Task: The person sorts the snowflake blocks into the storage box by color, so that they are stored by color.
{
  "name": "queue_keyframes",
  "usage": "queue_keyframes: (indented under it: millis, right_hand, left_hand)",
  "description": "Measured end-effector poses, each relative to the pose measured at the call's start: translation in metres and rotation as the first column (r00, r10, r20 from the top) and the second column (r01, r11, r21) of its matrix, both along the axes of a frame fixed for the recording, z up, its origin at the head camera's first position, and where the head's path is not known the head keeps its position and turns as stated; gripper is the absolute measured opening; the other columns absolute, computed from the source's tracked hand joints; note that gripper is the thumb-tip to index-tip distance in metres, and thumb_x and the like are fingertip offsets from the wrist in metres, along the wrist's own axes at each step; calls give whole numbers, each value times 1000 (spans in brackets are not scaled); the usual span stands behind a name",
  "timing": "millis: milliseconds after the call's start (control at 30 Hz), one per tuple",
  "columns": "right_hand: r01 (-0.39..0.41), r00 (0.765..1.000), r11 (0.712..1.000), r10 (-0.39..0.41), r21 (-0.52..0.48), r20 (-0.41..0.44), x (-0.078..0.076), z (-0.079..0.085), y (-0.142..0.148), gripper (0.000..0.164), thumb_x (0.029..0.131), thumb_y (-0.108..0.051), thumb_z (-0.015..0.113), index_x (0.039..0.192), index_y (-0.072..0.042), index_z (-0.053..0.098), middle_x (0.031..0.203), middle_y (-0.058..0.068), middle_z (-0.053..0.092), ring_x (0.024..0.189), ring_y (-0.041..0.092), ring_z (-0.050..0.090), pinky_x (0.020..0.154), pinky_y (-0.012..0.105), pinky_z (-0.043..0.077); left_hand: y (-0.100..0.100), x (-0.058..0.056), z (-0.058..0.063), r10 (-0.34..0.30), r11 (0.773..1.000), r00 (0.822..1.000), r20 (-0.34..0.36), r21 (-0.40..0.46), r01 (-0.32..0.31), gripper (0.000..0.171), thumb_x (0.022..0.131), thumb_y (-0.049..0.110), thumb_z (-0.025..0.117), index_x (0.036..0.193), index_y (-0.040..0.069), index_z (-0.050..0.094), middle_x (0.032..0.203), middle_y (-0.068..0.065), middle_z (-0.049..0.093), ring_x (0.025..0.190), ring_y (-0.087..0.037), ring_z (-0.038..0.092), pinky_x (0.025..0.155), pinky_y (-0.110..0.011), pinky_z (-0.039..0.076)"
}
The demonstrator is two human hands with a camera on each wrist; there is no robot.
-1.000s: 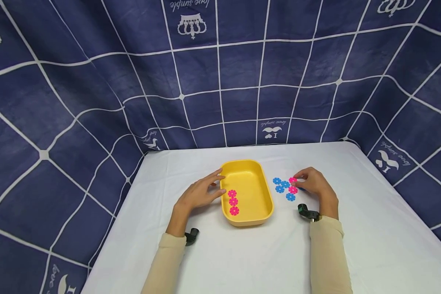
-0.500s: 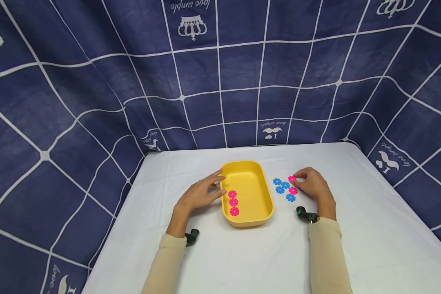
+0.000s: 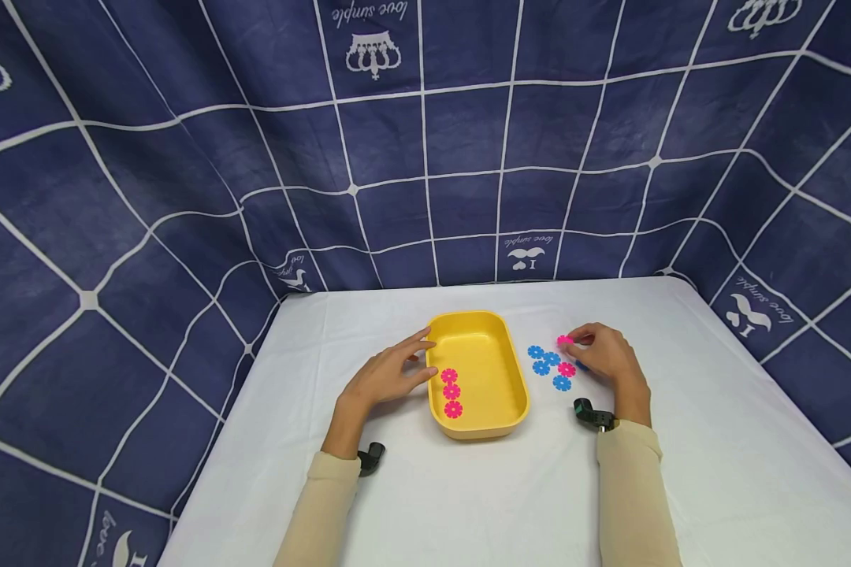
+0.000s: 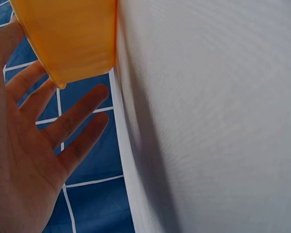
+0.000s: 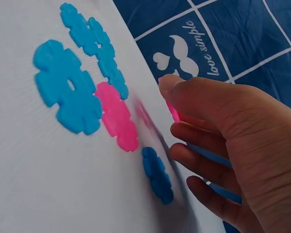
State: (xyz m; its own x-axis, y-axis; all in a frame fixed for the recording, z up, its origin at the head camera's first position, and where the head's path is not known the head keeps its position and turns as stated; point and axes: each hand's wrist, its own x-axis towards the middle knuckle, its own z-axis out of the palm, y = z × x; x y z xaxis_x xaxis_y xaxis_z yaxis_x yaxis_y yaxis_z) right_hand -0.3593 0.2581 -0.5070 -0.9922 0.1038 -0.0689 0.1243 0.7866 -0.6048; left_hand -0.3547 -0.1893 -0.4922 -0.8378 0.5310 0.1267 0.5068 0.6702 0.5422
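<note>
A yellow tray (image 3: 492, 386) stands on the table, with several pink snowflake discs (image 3: 451, 391) in a row along its left side. My left hand (image 3: 379, 376) rests at the tray's left rim, fingers spread and fairly straight; in the left wrist view the fingertips (image 4: 99, 92) of two fingers lie beside the tray's outer wall. Between thumb and forefinger my right hand (image 3: 610, 358) pinches a pink snowflake disc (image 5: 173, 112), held above the table. Below it lie another pink disc (image 3: 566, 369) and several blue discs (image 3: 562, 383), one (image 5: 157, 175) partly hidden by that hand in the head view.
White cloth covers the table (image 3: 482, 504). A dark blue checked curtain (image 3: 461, 205) hangs behind it and at both sides. Black wrist cameras (image 3: 593, 414) sit on both forearms, close over the cloth.
My right hand has raised the pinched pink disc slightly, away from the other discs. The left hand and the tray stay in place.
</note>
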Motion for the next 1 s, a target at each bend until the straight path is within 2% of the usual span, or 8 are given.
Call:
queue_keyframes:
  millis: [200,400,1000]
  right_hand:
    - [13,1000,1000,-13,-7,-21,3,11,-2,52,98,-44,78,134,-6,70,132,24,67,119,42,58,104,63,51]
    - [8,996,1000,-6,15,-92,6,27,-3,55,98,-46,78,134,-5,70,135,27,66,125,47,56,106,68,48]
    - [7,961,997,14,76,-276,23,72,-10,50,97,-42,80,130,-4,74,134,25,67,120,47,59,100,69,51]
  left_hand:
    - [1,2,1,9,1000,1000,1,-3,-9,63,103,53,70,156,21,59,174,14,33,126,-18,70,111,-54,51]
    - [1,3,2,8,1000,1000,2,-8,-8,63,103,54,69,156,21,59,175,15,33,126,-18,70,111,-54,51]
    - [1,2,1,11,1000,1000,-8,-10,-11,63,103,53,69,156,22,60,174,14,33,126,-18,69,112,-54,50]
